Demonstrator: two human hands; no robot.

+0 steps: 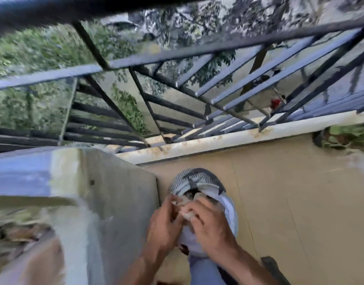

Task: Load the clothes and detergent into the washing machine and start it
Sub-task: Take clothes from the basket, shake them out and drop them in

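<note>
A bundle of cloth [195, 179], grey-and-white striped on top with pale lavender fabric below, hangs against the yellow balcony wall. My left hand [164, 225] and my right hand [210, 225] meet at its dark opening. The fingers of both hands are curled and pinch pale fabric there. What lies inside the opening is too blurred to tell. The grey washing machine [119, 202] stands just left of my hands. Its top opening [18, 239] at the lower left shows blurred brownish clothes inside.
A dark metal railing [177, 54] runs above a white, stained ledge [218, 138], with trees and ground far below. The yellow wall [300, 192] fills the right side. A green patterned cloth [345, 136] hangs at the far right.
</note>
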